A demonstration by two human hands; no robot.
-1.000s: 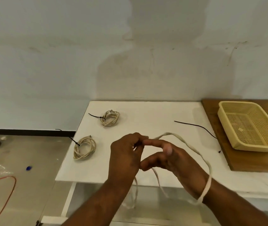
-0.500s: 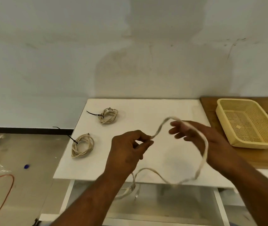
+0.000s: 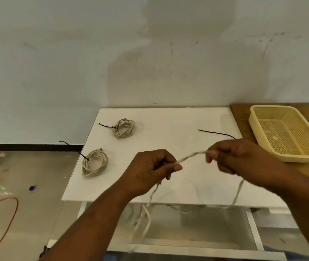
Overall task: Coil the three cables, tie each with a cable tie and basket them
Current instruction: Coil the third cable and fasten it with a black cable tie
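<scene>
basket [image 3: 252, 119] cut by right edge, loose cable tie [image 3: 216, 133] end behind right hand [image 3: 244, 161], hanging cable [image 3: 147, 217] blurred

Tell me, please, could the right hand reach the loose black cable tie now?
Probably, once freed: the right hand grips the uncoiled cable, yet the black cable tie lies just beyond it, unobstructed.

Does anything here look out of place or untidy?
The near coiled cable lies at the white table's left edge, its black tie tail jutting past it. An orange cord lies loose on the floor.
</scene>
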